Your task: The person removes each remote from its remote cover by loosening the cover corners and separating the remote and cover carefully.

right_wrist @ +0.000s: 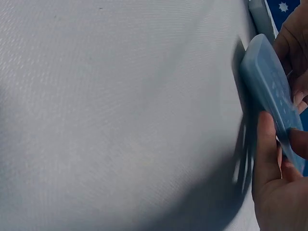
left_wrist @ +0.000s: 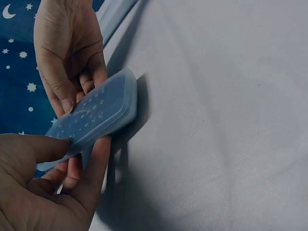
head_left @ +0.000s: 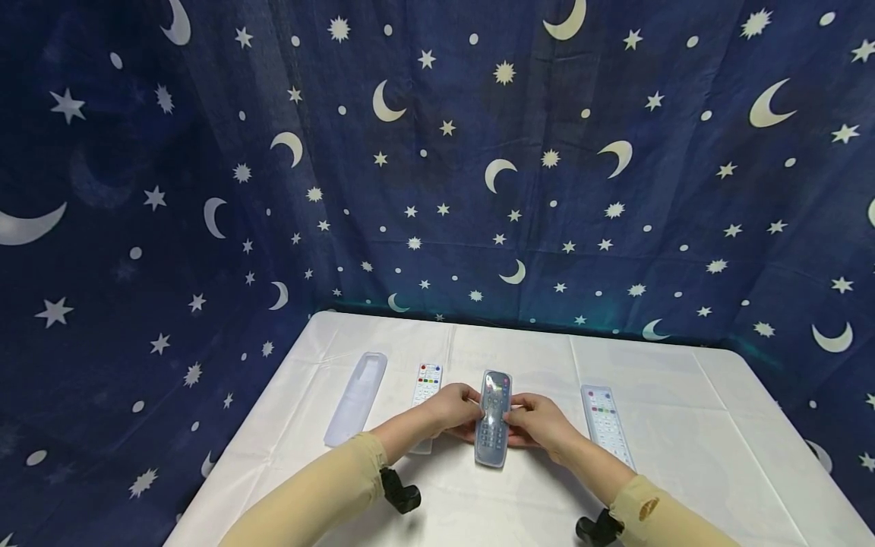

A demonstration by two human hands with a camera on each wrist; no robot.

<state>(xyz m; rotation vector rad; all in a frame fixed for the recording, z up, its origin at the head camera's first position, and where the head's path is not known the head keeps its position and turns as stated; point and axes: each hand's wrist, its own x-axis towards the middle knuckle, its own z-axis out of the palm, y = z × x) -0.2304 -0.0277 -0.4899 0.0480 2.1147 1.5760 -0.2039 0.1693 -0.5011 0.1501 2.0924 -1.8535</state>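
Note:
A dark grey remote control (head_left: 494, 422) in a translucent bluish cover is held just above the white table by both hands. My left hand (head_left: 453, 409) pinches its left edge, thumb on the button face and fingers beneath. On the opposite edge, my right hand (head_left: 543, 427) grips it the same way. The left wrist view shows the cover (left_wrist: 126, 98) wrapped round the remote's near end, with a shadow below it. From the right wrist, the covered remote (right_wrist: 267, 77) appears tilted between the two hands. Some of the fingers are hidden under it.
An empty-looking translucent remote cover (head_left: 357, 399) lies at the table's left. Partly behind my left hand is a white remote (head_left: 427, 380). Another white remote (head_left: 607, 422) in a clear cover lies to the right. A starry blue curtain (head_left: 465, 182) hangs behind the table (head_left: 718, 448).

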